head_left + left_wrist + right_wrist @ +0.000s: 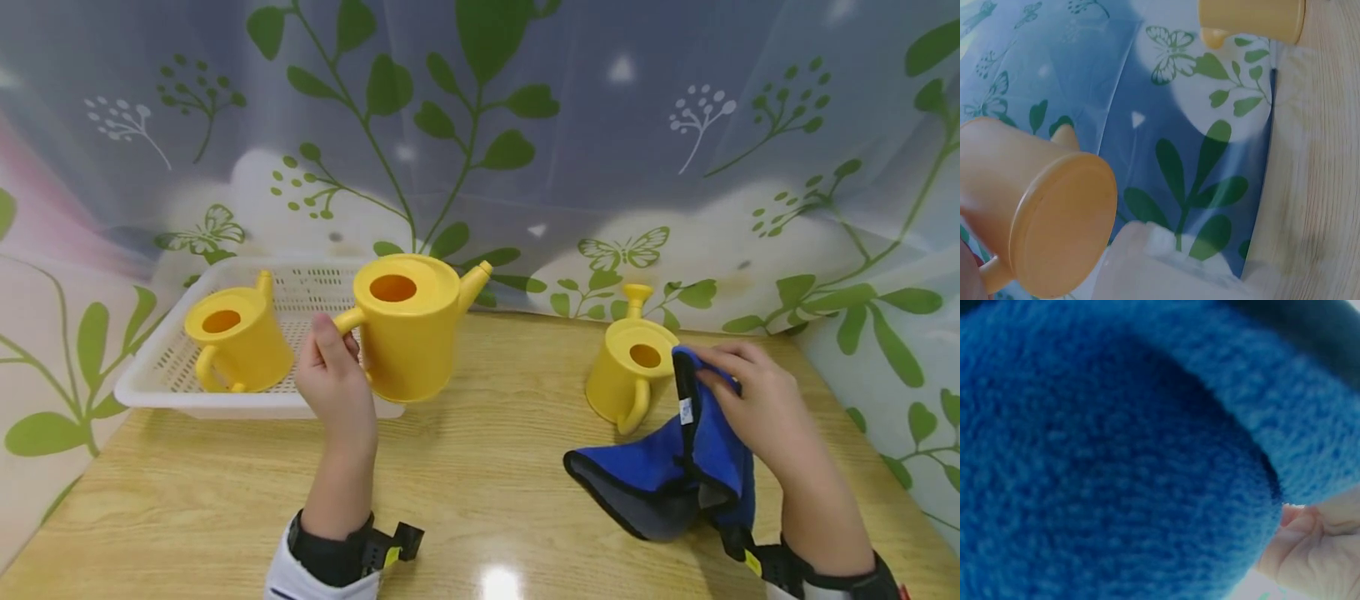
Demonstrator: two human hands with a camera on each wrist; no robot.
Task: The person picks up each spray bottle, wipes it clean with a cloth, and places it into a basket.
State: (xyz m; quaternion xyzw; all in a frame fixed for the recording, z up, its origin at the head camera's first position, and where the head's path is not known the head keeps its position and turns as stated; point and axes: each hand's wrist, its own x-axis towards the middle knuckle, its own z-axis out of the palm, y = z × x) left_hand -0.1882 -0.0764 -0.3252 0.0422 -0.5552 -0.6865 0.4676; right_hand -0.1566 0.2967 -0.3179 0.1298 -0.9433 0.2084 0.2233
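A yellow watering can [408, 350] hangs upright in the air at the basket's right end, its spout to the right. My left hand [336, 379] grips it by the handle; the left wrist view shows its round base [1063, 228]. At the right, my right hand [757, 408] pinches the top of a blue cloth [720, 442] with black edging and a white label. The cloth's lower part droops onto the table, and in the right wrist view it covers most of the picture. Just left of the right hand stands another yellow watering can [618, 375], handle toward me.
A white plastic basket [161, 354] stands at the back left, with a third yellow watering can [251, 346] in it. The wooden table [480, 492] ends at the back against a printed curtain [570, 192] with leaves and butterflies.
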